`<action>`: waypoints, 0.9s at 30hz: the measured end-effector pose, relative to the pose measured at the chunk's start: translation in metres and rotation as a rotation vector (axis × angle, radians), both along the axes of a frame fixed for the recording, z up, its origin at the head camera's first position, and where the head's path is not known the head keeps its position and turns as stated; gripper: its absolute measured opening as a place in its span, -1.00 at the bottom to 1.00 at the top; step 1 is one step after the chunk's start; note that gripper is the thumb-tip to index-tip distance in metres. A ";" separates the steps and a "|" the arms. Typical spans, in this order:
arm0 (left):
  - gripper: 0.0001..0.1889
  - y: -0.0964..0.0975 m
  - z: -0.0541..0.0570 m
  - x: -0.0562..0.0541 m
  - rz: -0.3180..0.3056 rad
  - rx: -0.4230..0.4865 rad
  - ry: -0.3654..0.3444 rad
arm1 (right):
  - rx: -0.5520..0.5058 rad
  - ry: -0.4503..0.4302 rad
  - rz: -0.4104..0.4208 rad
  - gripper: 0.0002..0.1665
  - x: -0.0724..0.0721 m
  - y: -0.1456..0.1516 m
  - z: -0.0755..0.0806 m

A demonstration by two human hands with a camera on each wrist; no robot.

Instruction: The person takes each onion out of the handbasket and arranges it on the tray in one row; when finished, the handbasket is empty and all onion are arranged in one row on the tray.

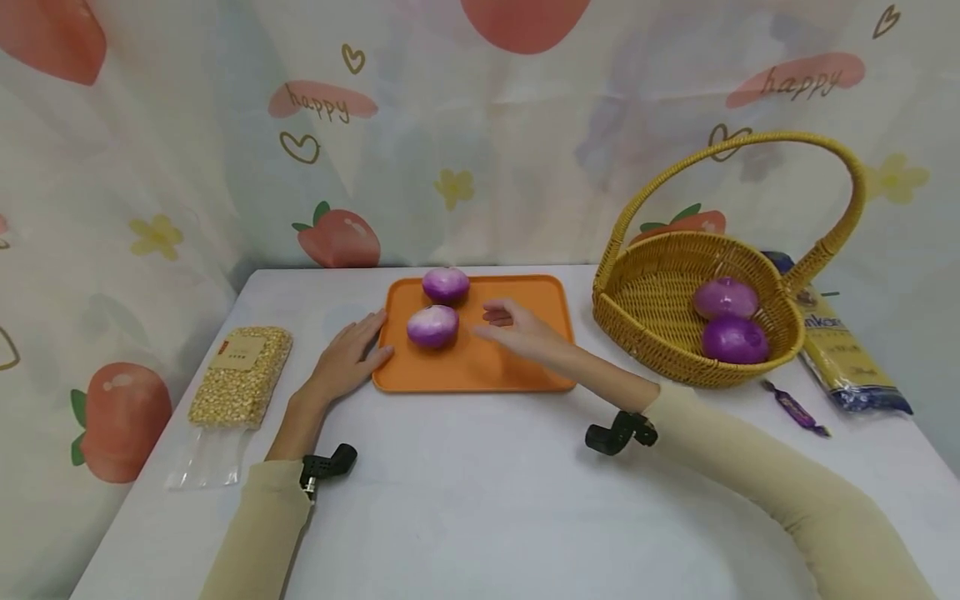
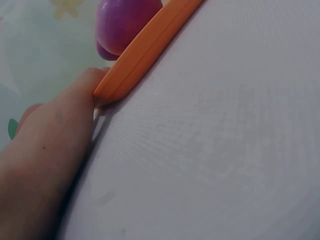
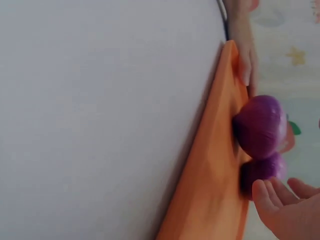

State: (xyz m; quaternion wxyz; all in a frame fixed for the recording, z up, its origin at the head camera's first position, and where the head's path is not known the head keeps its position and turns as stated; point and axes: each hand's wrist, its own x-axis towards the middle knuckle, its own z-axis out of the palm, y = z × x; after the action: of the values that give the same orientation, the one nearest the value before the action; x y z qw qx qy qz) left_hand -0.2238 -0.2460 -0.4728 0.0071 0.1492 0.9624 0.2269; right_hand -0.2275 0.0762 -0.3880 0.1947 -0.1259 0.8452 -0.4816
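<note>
Two purple onions, a nearer one [image 1: 432, 327] and a farther one [image 1: 446, 285], sit on the left half of an orange tray [image 1: 517, 375]. At the tray's left edge my left hand [image 1: 347, 358] rests, thumb and fingers spread against the rim. Just right of the onions, my right hand [image 1: 521, 331] is above the tray with loosely bent fingers and nothing in them. In the right wrist view its fingertips [image 3: 265, 195] appear close to an onion; whether they touch it I cannot tell.
A yellow wicker basket [image 1: 660, 354] with two more onions [image 1: 735, 339] stands to the right. Beside it lie a yellow-and-blue packet [image 1: 847, 346] and a purple-wrapped candy [image 1: 797, 408]. A clear bag of yellow kernels [image 1: 240, 379] lies on the left. A patterned cloth hangs behind the table.
</note>
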 end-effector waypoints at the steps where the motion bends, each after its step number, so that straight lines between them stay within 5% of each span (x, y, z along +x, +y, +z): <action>1: -0.25 0.000 0.000 0.000 0.000 -0.001 -0.001 | -0.007 0.013 0.014 -0.24 0.004 0.008 0.003; 8: -0.25 0.002 0.002 0.000 -0.006 0.006 0.001 | -0.103 0.096 0.015 -0.47 0.032 0.065 0.024; 15: -0.25 -0.001 0.002 -0.002 -0.006 0.005 0.009 | -0.127 0.191 0.008 -0.48 0.057 0.114 0.037; 27: -0.25 0.000 -0.001 -0.001 -0.001 0.016 0.002 | 0.066 0.320 -0.109 -0.44 0.058 0.167 0.051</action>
State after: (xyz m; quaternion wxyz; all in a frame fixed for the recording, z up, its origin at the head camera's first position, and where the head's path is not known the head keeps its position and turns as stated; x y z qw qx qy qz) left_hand -0.2247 -0.2461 -0.4739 0.0049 0.1501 0.9605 0.2344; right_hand -0.1691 0.2428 -0.3370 0.0354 -0.1484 0.8863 -0.4372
